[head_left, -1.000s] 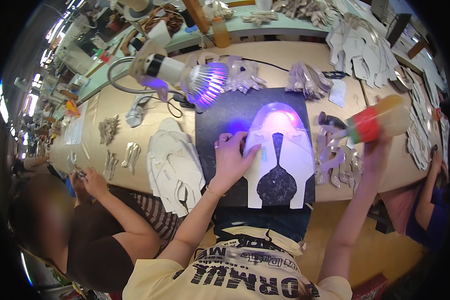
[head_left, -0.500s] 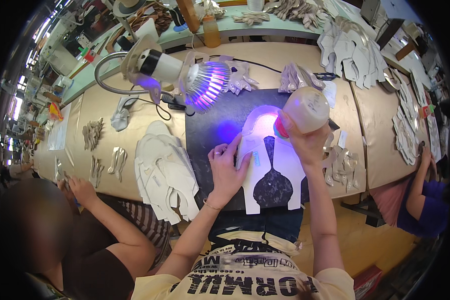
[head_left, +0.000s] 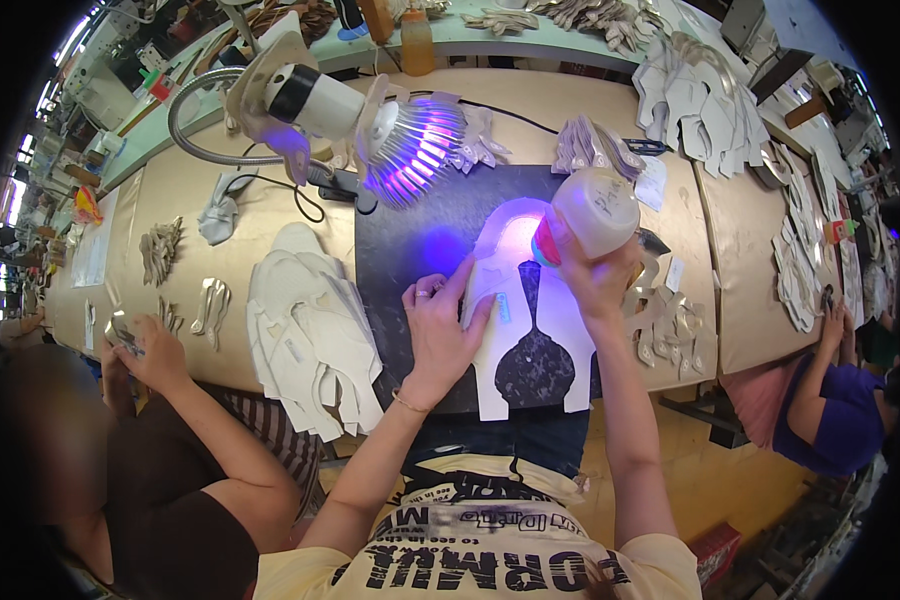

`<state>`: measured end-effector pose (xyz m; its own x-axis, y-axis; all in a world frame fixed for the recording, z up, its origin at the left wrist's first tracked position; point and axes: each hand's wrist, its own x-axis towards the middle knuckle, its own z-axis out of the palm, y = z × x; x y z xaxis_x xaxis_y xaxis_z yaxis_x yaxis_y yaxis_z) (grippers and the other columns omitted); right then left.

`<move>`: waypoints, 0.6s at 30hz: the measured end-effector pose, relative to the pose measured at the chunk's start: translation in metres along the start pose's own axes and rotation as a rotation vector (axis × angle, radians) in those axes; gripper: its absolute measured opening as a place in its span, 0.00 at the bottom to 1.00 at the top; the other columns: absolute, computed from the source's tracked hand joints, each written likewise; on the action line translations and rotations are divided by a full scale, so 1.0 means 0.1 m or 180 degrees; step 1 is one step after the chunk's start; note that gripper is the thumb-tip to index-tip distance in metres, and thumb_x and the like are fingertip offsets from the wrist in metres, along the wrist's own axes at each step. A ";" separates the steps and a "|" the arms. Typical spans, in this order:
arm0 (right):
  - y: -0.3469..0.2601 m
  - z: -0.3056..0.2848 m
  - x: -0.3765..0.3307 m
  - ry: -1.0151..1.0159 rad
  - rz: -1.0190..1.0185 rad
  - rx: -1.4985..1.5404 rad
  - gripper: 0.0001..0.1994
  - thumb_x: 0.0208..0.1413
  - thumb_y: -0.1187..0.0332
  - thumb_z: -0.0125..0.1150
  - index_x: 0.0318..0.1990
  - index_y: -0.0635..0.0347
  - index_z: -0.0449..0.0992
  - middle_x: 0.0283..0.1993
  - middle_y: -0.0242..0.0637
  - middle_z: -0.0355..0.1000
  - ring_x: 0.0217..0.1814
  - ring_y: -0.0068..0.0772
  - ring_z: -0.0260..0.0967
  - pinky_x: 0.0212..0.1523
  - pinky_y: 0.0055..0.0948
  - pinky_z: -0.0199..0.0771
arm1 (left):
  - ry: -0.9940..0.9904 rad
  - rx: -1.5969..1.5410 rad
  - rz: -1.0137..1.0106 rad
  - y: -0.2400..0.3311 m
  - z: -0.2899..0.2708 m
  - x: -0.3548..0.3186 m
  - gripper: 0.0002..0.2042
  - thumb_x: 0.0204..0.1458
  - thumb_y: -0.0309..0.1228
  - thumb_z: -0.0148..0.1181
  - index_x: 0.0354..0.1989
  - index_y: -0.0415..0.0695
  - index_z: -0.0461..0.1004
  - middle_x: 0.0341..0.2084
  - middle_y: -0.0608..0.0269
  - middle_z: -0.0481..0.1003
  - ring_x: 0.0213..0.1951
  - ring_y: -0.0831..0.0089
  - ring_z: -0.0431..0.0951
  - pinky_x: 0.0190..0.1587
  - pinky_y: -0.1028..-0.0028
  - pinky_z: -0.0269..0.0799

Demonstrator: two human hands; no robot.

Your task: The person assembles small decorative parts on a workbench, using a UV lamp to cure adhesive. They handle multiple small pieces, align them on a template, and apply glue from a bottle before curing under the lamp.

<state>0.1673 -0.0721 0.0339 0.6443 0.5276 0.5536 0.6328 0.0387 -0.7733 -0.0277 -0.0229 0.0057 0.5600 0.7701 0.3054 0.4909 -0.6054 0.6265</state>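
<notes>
A white shoe-upper piece (head_left: 568,375) lies on a black mat (head_left: 410,250), lit violet at its far end by a gooseneck lamp (head_left: 400,135). A dark vase-shaped cut-out shows in the middle of the piece. My left hand (head_left: 440,325) presses flat on the left side of the piece. My right hand (head_left: 595,280) holds a white squeeze bottle (head_left: 595,210) with a red and teal neck, tipped nozzle-down onto the lit part of the piece.
A stack of white cut pieces (head_left: 310,335) lies left of the mat, small grey pieces (head_left: 665,325) right of it. More cut parts (head_left: 700,95) cover the far bench. One person (head_left: 140,350) works at my left, another (head_left: 830,390) at my right.
My right hand brought the bottle from the right side of the bench over the piece and tipped it down onto the lit area. My left hand stayed pressed on the piece.
</notes>
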 end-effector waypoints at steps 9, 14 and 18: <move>-0.05 0.15 -0.07 -0.0318 -0.0115 0.0422 0.16 0.46 0.65 0.74 0.39 0.64 0.79 0.44 0.43 0.76 0.40 0.34 0.78 0.41 0.29 0.76 | 0.0033 -0.0016 0.0020 -0.01 0.01 0.00 0.26 0.50 0.38 0.65 0.58 0.41 0.72 0.35 0.55 0.78 0.44 0.60 0.71 0.55 0.62 0.56; -0.06 0.12 -0.07 -0.0526 -0.0113 0.0448 0.15 0.45 0.65 0.73 0.39 0.62 0.80 0.45 0.44 0.75 0.40 0.38 0.78 0.41 0.31 0.76 | 0.0131 -0.0027 0.0063 -0.02 0.03 0.00 0.27 0.48 0.37 0.67 0.58 0.41 0.73 0.31 0.57 0.78 0.43 0.61 0.71 0.55 0.62 0.56; -0.07 0.11 -0.06 -0.0590 -0.0151 0.0328 0.14 0.43 0.65 0.73 0.38 0.60 0.81 0.43 0.44 0.76 0.40 0.41 0.77 0.40 0.33 0.76 | 0.0104 -0.0019 0.0074 -0.02 0.02 0.00 0.27 0.49 0.38 0.66 0.58 0.42 0.72 0.31 0.57 0.78 0.43 0.61 0.71 0.55 0.62 0.56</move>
<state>0.1546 -0.0662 0.0330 0.5188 0.6698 0.5313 0.6071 0.1488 -0.7805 -0.0275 -0.0222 0.0024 0.5491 0.7620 0.3432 0.4739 -0.6222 0.6231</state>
